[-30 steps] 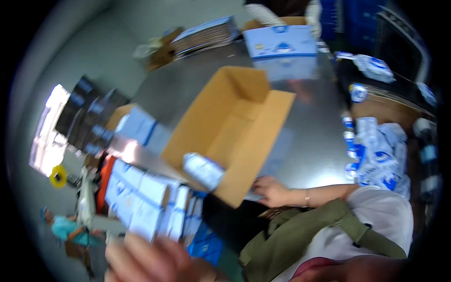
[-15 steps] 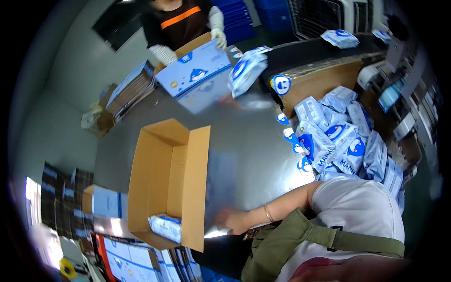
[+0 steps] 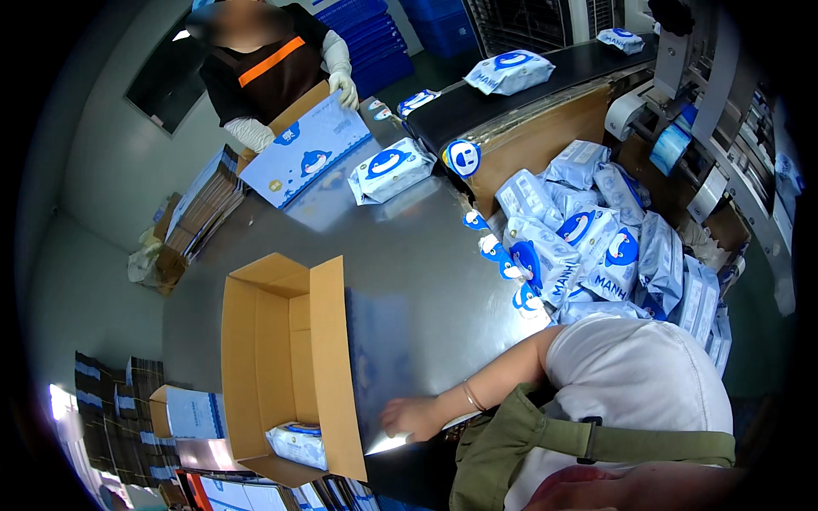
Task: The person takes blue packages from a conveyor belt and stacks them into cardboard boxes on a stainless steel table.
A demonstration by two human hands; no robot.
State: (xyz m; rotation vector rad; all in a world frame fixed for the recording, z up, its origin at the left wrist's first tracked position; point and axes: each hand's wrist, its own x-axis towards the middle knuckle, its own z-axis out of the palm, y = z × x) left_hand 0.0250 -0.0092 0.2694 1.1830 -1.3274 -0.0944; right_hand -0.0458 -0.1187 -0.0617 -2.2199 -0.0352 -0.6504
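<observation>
My right hand (image 3: 412, 419) is low on the grey metal table (image 3: 426, 281), by its near edge and just right of an open cardboard box (image 3: 328, 366). Its fingers are bent under and look closed; their tips and anything inside them are hidden. Inside the box's near end lies a white and blue soft pack (image 3: 298, 444). Another such pack (image 3: 392, 170) lies flat on the far table, away from my hand. My left hand is out of view.
Across the table a gloved person (image 3: 281, 68) handles a blue printed box (image 3: 307, 153). Packs ride a black conveyor belt (image 3: 452, 115). Right of the table is a heap of packs (image 3: 588, 238), beside a metal machine (image 3: 682, 128). Flattened cartons (image 3: 204, 204) stand at the left.
The pack tilted and blurred at the belt's end now lies on the table. Another pack has come closer along the belt. The view has shifted; my right hand stays beside the box.
</observation>
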